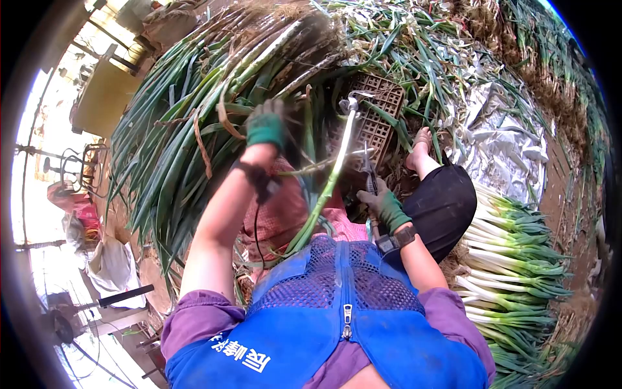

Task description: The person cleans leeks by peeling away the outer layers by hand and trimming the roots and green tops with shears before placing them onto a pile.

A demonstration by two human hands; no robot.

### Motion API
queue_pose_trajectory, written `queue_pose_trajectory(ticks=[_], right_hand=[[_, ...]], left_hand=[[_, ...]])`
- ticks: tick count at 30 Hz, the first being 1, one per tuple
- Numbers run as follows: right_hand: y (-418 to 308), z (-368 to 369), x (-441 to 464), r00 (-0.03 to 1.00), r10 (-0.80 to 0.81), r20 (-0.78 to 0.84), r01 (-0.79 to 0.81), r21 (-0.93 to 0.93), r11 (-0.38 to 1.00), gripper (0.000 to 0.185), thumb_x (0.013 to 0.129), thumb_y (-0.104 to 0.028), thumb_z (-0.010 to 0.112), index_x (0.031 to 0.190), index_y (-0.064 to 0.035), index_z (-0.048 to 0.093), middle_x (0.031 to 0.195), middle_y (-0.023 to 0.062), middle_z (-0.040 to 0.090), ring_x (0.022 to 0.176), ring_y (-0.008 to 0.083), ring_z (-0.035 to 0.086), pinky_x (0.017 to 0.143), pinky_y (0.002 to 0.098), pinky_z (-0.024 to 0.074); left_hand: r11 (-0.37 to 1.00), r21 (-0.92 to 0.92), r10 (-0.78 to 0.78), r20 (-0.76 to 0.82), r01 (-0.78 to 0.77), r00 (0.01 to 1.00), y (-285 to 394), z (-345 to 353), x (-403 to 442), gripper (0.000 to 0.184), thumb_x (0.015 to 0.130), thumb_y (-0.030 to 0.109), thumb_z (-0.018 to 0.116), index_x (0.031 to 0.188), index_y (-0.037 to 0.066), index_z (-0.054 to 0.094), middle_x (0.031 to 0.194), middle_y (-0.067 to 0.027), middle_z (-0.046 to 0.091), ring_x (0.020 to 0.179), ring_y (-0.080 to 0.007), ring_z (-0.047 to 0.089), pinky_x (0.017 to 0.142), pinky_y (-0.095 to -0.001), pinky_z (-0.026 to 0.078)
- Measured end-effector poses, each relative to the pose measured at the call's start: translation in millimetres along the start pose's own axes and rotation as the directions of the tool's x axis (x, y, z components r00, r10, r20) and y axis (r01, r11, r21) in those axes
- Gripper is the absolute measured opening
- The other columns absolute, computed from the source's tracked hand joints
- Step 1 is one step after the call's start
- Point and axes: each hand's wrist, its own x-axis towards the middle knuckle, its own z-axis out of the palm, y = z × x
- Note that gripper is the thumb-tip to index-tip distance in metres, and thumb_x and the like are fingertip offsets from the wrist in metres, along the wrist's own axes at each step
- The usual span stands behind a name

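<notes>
Centre: scallion [335, 174], judged light, crisp, easily bruised, best held mid-stalk | right of centre: slim tool [370, 179] gripped by right hand [383, 203] | upper left of centre: left hand [266, 125] blurred, grip cannot be told

A blue vest [285, 343] is worn, fitted with mesh panels [389, 285], a front zip [347, 322] with metal pull, and white characters [243, 355]. Purple sleeves [194, 318] are exposed at both sides. The left hand [265, 123] and right hand [383, 204] are covered by green gloves with greyish fingers. Dark wrist units [396, 240] are strapped on; a thin black cable [257, 227] is routed from the left. Black trousers [444, 201] are worn.
</notes>
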Motion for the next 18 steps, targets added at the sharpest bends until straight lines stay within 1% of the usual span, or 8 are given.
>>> queue_pose_trajectory(ticks=[4,7,8,11,13,15,17,18], right_hand=[[-1.8,9.1,1.2,0.995,0.096,-0.022,-0.098,-0.195,0.976,0.101,0.075,-0.05,0.073,0.151,0.001,0.031,0.128,0.0308,0.06,0.12,0.0402,0.06,0.102,0.0429,0.0458],[2.7,11.4,4.9,0.993,0.111,-0.038,-0.117,-0.225,0.967,0.102,0.075,-0.052,0.072,0.152,0.0007,0.031,0.128,0.0317,0.06,0.121,0.0411,0.059,0.102,0.0431,0.0458],[5.9,12.5,6.9,0.997,0.071,-0.043,-0.078,-0.197,0.977,0.102,0.075,-0.052,0.072,0.152,0.0007,0.031,0.128,0.0314,0.06,0.121,0.0407,0.059,0.102,0.0431,0.0458],[-2.7,6.5,0.2,0.991,0.126,-0.036,-0.131,-0.178,0.975,0.101,0.074,-0.051,0.074,0.151,0.0002,0.032,0.128,0.0306,0.06,0.121,0.0404,0.059,0.103,0.0433,0.0457],[0.5,9.0,4.6,0.991,0.129,-0.046,-0.135,-0.18,0.974,0.099,0.074,-0.049,0.074,0.149,0.0012,0.034,0.127,0.0308,0.061,0.12,0.0401,0.06,0.102,0.043,0.0459],[-9.3,6.1,2.5,0.992,0.119,-0.036,-0.124,-0.186,0.975,0.098,0.075,-0.049,0.074,0.148,0.0022,0.035,0.126,0.0313,0.061,0.12,0.0403,0.06,0.102,0.0427,0.0459],[-2.5,10.3,9.1,0.998,0.056,-0.042,-0.061,-0.151,0.987,0.096,0.075,-0.048,0.074,0.148,0.0029,0.035,0.125,0.031,0.061,0.119,0.0397,0.061,0.101,0.0426,0.0463],[-12.0,4.3,5.0,0.998,0.064,-0.028,-0.067,-0.15,0.986,0.096,0.076,-0.047,0.074,0.148,0.0031,0.035,0.125,0.0311,0.061,0.119,0.0397,0.06,0.101,0.0425,0.0462]], left_hand=[[0.968,0.235,-0.135,0.213,0.084,0.968,-14.1,22.2,42.7,0.048,0.081,0.021,0.066,0.127,0.01,0.06,0.117,-0.0144,0.068,0.112,-0.0361,0.062,0.097,-0.0458,0.049],[0.956,0.182,-0.291,0.487,0.23,0.823,-12.1,18.9,71.4,0.038,0.081,0.023,0.066,0.117,0.009,0.07,0.116,-0.0161,0.07,0.109,-0.0369,0.066,0.093,-0.0462,0.053],[0.964,0.211,-0.253,0.554,0.161,0.793,-10.5,6.4,70.0,0.033,0.08,0.025,0.066,0.106,0.007,0.075,0.111,-0.0193,0.071,0.103,-0.0373,0.069,0.089,-0.0473,0.055],[0.98,0.125,-0.197,0.555,0.153,0.808,-16.3,-27.6,66.0,0.043,0.076,0.039,0.069,0.109,0.012,0.075,0.111,-0.0189,0.071,0.105,-0.0357,0.068,0.09,-0.0468,0.054],[0.976,0.106,-0.216,0.601,0.191,0.769,-11.3,-69.3,61.0,0.046,0.076,0.047,0.069,0.11,0.016,0.076,0.112,-0.0156,0.072,0.101,-0.0356,0.069,0.091,-0.0475,0.053],[0.997,0.062,-0.061,0.32,0.044,0.945,-25.6,-82.2,44.9,0.047,0.075,0.049,0.067,0.107,0.016,0.076,0.107,-0.015,0.071,0.096,-0.0344,0.068,0.089,-0.0466,0.053],[0.999,-0.039,-0.026,0.228,0.036,0.973,-42.0,-105.1,42.6,0.042,0.076,0.046,0.067,0.104,0.015,0.077,0.105,-0.0142,0.07,0.096,-0.0339,0.068,0.086,-0.0452,0.052],[0.918,-0.345,-0.111,0.254,0.197,0.961,-47.3,-113.7,38.0,0.036,0.078,0.04,0.067,0.102,0.016,0.077,0.1,-0.0144,0.071,0.089,-0.0293,0.069,0.081,-0.0407,0.053]])
